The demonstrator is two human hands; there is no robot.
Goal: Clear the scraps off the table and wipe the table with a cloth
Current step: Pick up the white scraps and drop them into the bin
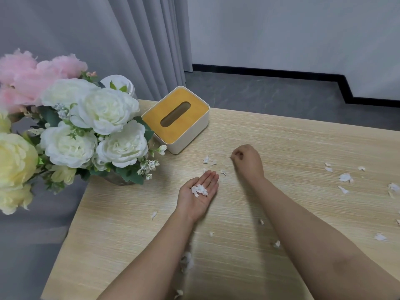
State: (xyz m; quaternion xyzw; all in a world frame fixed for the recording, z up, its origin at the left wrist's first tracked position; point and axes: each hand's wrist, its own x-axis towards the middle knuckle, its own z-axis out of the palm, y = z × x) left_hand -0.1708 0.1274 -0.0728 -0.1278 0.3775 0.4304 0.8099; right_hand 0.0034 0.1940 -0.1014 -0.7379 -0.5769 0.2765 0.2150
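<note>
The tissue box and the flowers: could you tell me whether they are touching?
Cannot tell. In the head view, leaves and a small bloom of the flowers overlap the tissue box edge, with no plain gap or contact.

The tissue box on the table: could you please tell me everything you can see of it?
The tissue box is a rounded rectangular box with cream, plastic-looking walls and a mustard-yellow top cut by one long oval slot. No tissue shows in the slot. It sits flat near the far left corner of the wooden table, turned at an angle, beside the flower bouquet, whose leaves reach its left side. Neither hand touches it.
</note>
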